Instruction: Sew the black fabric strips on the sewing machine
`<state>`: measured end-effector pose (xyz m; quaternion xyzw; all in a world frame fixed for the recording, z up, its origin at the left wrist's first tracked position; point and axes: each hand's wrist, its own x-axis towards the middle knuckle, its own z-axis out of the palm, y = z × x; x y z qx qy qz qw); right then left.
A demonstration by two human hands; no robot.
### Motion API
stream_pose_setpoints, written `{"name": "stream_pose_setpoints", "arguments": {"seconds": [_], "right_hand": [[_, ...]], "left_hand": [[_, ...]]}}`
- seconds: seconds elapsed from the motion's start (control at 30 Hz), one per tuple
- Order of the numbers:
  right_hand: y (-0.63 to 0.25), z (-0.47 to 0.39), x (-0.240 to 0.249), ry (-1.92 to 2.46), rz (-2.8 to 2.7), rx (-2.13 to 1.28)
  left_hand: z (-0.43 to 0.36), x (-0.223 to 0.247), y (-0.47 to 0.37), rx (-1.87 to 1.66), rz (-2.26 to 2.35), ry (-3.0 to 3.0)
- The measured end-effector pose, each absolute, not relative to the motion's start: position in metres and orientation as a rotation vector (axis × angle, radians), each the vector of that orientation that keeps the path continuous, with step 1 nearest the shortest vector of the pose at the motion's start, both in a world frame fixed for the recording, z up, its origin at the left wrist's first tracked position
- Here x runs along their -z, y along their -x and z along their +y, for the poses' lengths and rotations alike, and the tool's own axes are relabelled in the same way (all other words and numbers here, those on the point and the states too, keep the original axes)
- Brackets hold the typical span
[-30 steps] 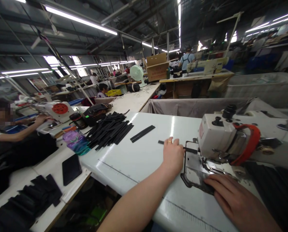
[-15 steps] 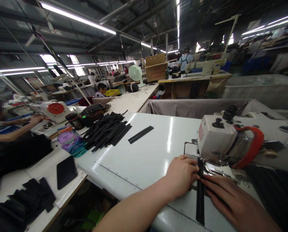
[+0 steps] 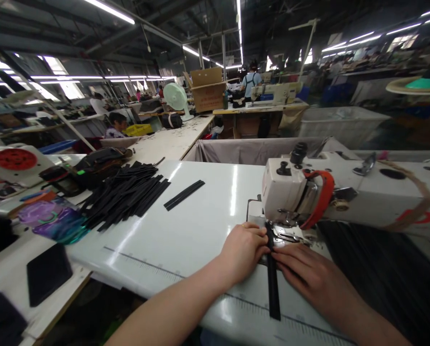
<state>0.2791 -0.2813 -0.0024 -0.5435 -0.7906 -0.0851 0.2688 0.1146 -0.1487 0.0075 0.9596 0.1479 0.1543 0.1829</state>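
Note:
A black fabric strip point(image 3: 273, 293) lies lengthwise on the pale machine table, its far end under the head of a white sewing machine point(image 3: 278, 185). My left hand point(image 3: 242, 252) is at the strip's left edge, its fingers bent and gripping it close to the needle area. From the right, my right hand point(image 3: 309, 271) pinches the same strip just nearer to me, fingertips almost meeting those of the left. The machine's metal plate point(image 3: 287, 234) sits right beyond the fingertips. The needle itself cannot be made out.
Left on the table, a heap of black strips point(image 3: 128, 192) lies near a separate strip piece point(image 3: 184, 194). A purple and teal pouch point(image 3: 52, 221) and a dark flat rectangle point(image 3: 49, 274) are farther left. Dark fabric point(image 3: 377, 264) spreads under the machine arm. A red-orange guard point(image 3: 321, 199) curves from the machine head.
The view has turned to the right, so the scene sits farther left. Both hands keep their place on the strip by the machine head.

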Motion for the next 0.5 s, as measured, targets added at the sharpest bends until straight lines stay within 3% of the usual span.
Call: {"name": "stream_pose_setpoints", "arguments": {"seconds": [0.5], "right_hand": [[-0.275,-0.277,0.000,1.517,-2.107,0.369]], "left_hand": [[-0.159,-0.018,-0.122,-0.384,0.644,-2.628]]}}
